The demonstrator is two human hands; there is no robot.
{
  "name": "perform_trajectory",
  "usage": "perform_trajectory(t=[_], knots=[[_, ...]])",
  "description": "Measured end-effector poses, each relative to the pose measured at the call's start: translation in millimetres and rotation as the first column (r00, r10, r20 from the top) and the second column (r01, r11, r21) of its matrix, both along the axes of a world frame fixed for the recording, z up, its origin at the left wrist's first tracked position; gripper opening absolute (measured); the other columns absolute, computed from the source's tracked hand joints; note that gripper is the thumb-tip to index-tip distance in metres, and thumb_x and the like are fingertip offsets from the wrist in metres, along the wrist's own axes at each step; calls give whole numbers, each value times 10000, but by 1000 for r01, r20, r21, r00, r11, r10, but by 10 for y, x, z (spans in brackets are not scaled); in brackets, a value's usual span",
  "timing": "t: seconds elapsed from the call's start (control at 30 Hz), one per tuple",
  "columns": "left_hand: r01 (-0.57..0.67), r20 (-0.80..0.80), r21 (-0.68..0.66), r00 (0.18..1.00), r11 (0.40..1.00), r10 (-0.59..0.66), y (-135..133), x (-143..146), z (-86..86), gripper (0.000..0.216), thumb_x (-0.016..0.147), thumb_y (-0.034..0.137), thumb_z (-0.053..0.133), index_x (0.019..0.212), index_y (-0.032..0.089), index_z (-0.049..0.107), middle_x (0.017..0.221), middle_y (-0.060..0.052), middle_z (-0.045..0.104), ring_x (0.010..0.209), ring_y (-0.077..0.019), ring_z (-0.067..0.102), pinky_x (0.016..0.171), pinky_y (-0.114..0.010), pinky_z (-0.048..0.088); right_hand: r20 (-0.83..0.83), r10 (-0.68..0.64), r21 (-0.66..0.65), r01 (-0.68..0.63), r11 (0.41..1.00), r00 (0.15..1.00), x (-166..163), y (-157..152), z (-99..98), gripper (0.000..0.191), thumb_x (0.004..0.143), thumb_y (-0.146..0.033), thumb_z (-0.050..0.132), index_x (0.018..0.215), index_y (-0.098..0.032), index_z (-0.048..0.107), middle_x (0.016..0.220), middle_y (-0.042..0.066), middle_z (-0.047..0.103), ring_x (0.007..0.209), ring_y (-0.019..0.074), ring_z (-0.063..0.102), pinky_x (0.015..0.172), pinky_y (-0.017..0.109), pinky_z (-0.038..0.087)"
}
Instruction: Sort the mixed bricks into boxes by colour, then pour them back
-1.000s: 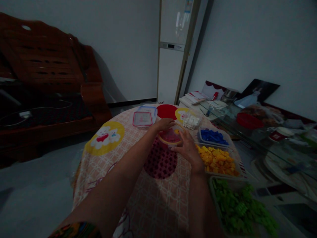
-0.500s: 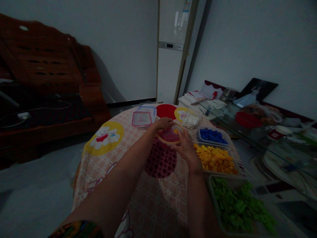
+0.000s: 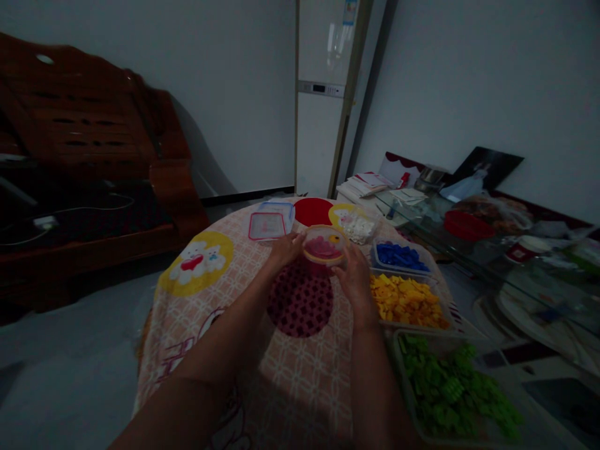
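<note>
A round plastic container [image 3: 324, 245] with an orange rim is between my hands, over the far part of the dark red dotted circle on the tablecloth [image 3: 300, 375]. Pink shows inside or through its top, with a small yellow spot at the right; I cannot tell what these are. My left hand [image 3: 287, 249] grips the left side of the rim. On the right side, my right hand [image 3: 354, 274] has thumb and fingers around the edge. Close by my right hand is a clear box of yellow pieces [image 3: 405, 300].
Along the table's right side stand boxes of green pieces [image 3: 452, 387], blue pieces [image 3: 400, 255] and white pieces [image 3: 360, 230]. Flat clear lids [image 3: 267, 226] lie at the far left. A glass table [image 3: 478, 259] with clutter stands to the right, a wooden bench [image 3: 94, 137] to the left.
My left hand has shifted left and toward me, from the container's far left rim to its left side. My right hand has slid to the right edge, and more of the container's top shows.
</note>
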State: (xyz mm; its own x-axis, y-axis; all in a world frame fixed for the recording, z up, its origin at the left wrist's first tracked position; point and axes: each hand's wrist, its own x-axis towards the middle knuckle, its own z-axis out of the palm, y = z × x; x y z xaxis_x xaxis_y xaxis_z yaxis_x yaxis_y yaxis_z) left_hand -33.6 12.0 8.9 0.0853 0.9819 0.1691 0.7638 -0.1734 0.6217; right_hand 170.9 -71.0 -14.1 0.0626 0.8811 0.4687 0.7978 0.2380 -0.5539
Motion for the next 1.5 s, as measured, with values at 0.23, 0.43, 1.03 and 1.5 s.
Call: perform_trajectory(t=[0.23,0.43,1.03,1.5], knots=[[35,166,-16,986,999,-32,25,353,-89,489,981,501,452,1190,135,700,1155,-143,745,1024,-253,704,904,-339,534,-33,-154,3,154,988,987,73,26,-41,567,818,-130,568,1384,-128,568,1407,187,558,1362,317,470,1169,496,354],[35,431,-63,902,997,-5,71,616,-309,535,949,478,546,1388,174,568,1162,-124,739,928,-217,731,824,-333,586,-133,-190,18,194,981,973,154,51,-65,581,837,-142,514,1417,-100,524,1374,203,578,1330,330,498,1152,525,354],[56,300,18,952,998,-59,-355,109,-655,294,838,163,609,1099,173,745,1179,-96,758,1098,-242,707,1052,-400,518,20,-254,-109,254,961,967,205,-238,443,276,887,-243,527,1036,-164,746,1038,136,744,998,283,678,938,383,477],[5,397,63,917,998,-30,-331,78,-627,251,832,259,623,1026,215,776,1033,-77,781,1037,-242,709,999,-408,546,164,-114,30,111,993,980,-59,-805,-84,270,936,-184,478,1002,-193,739,981,113,737,990,252,643,952,381,472]])
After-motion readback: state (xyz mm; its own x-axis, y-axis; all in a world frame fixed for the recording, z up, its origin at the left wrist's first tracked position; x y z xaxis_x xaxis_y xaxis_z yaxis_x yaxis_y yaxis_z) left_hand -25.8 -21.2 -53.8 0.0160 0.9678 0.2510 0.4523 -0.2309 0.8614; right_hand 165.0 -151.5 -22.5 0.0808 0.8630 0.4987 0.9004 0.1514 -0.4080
